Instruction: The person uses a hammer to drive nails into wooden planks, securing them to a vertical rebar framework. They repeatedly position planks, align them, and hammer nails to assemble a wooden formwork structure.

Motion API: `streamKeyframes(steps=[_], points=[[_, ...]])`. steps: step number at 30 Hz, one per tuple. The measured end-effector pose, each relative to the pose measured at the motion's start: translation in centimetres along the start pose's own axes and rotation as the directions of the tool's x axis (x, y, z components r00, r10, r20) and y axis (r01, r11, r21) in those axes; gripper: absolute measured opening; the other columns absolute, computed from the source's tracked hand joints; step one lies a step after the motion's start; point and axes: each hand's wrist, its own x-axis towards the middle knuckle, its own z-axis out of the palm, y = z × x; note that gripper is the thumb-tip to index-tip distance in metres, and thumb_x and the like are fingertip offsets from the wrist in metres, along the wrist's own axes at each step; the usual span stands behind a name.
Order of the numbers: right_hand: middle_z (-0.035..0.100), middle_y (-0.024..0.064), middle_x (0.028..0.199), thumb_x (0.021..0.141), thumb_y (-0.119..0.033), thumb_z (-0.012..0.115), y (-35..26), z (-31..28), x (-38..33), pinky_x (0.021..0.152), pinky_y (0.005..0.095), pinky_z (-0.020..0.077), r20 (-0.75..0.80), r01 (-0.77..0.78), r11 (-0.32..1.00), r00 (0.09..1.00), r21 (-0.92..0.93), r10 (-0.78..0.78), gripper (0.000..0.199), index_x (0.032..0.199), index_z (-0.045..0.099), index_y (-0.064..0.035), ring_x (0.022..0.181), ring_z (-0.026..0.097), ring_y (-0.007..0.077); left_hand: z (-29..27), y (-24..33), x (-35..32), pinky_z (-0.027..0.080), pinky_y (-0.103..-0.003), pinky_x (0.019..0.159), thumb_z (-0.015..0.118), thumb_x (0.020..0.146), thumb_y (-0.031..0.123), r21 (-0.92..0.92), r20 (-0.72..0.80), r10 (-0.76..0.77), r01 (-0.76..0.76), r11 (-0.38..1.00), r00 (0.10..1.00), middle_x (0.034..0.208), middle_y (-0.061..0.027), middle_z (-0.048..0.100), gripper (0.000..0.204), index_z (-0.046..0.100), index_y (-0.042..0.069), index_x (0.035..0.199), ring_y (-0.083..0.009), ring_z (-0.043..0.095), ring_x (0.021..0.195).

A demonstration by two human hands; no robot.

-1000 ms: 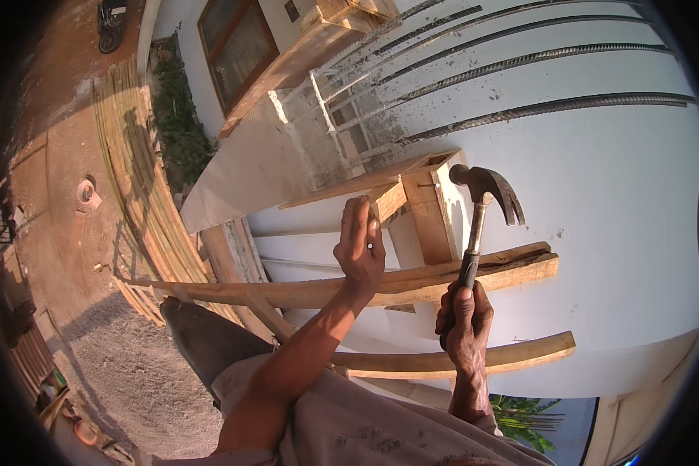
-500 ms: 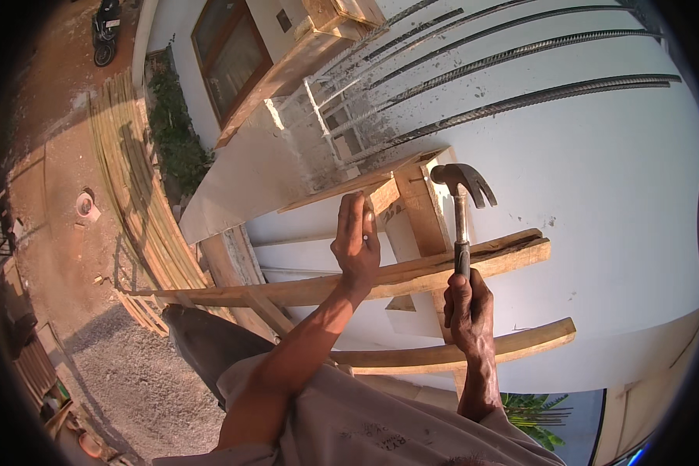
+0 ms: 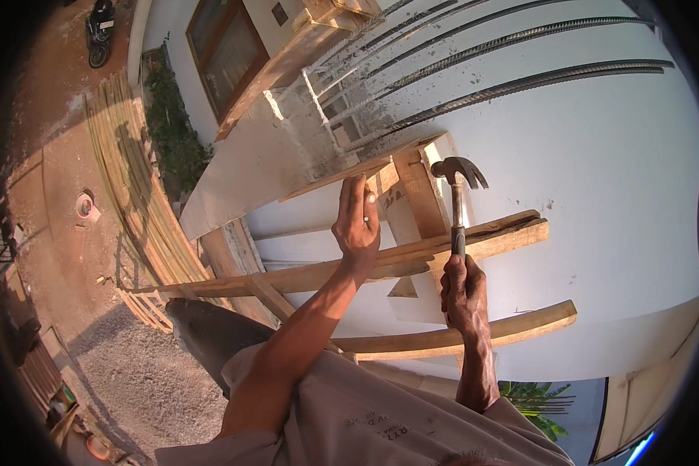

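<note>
My right hand [image 3: 465, 293] grips a claw hammer [image 3: 458, 203] by its dark handle, with the metal head raised beside an upright wooden board [image 3: 421, 193]. Closed, my left hand [image 3: 357, 221] is up against a short wooden block [image 3: 384, 179] that meets this board. A small bright round spot shows between its thumb and fingers; what they hold is too small to make out. Below both hands, a long timber beam [image 3: 318, 278] runs across the formwork, passing behind my left forearm. Nearer to me lies a second timber [image 3: 532, 317].
Ribbed steel bars [image 3: 520, 87] stick out above the boards along the white wall [image 3: 598, 171]. To the left are a stack of long bamboo poles or timber strips [image 3: 136, 194], a gravel heap [image 3: 144, 380] and a bucket [image 3: 85, 205]. A motorbike [image 3: 99, 33] stands far left.
The view has shifted slightly, so the boards and bars sit higher in it. My left hand has risen a little with them; the hammer stays raised, its head slightly farther left.
</note>
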Motion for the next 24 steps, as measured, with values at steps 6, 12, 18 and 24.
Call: streamKeyframes(steps=[6,12,18,24], points=[[0.05,0.0017,0.062,0.103,-0.055,0.04,-6.3,-3.4,-0.7,0.042,0.0222,0.0326,-0.492,0.673,0.723,0.687,0.153,-0.535,0.053,0.093,0.054,-0.0043,0.049,0.044,0.0085,-0.1,-0.5,0.0,0.055,-0.042,0.086,0.048,0.104,0.019,0.062,0.008,-0.068,0.068,0.996,0.998,0.127,-0.0215,0.06,0.033,0.057,0.002,0.13,-0.0381,0.063,0.111],[0.051,0.0025,0.07,0.095,-0.067,0.046,-7.2,0.1,-0.3,0.05,0.0308,0.0448,-0.42,0.756,0.606,0.648,0.248,-0.636,0.059,0.096,0.052,-0.0079,0.057,0.049,0.0141,0.1,-0.6,-0.1,0.052,-0.041,0.089,0.047,0.104,0.018,0.047,0.018,-0.068,0.067,0.997,0.998,0.127,-0.02,0.06,0.032,0.056,0.002,0.131,-0.0373,0.062,0.112],[0.043,-0.002,0.059,0.102,-0.052,0.046,0.4,1.5,-0.1,0.04,0.0245,0.0372,-0.058,0.076,0.957,0.996,0.282,-0.062,0.049,0.08,0.049,-0.0084,0.044,0.044,0.0081,-0.3,-0.3,0.6,0.059,-0.042,0.076,0.053,0.101,0.014,0.083,-0.008,0.037,-0.036,0.996,0.999,0.126,-0.0208,0.061,0.029,0.058,0.004,0.128,-0.0372,0.067,0.104],[0.047,0.0024,0.064,0.102,-0.055,0.045,-2.2,0.9,-0.2,0.045,0.0261,0.0433,-0.298,0.422,0.837,0.896,0.349,-0.328,0.051,0.094,0.052,-0.0054,0.049,0.048,0.0106,-1.2,0.1,0.8,0.059,-0.038,0.07,0.055,0.101,0.015,0.112,0.047,-0.028,0.022,0.993,0.999,0.124,-0.0161,0.063,0.029,0.059,0.007,0.128,-0.0304,0.07,0.097]])
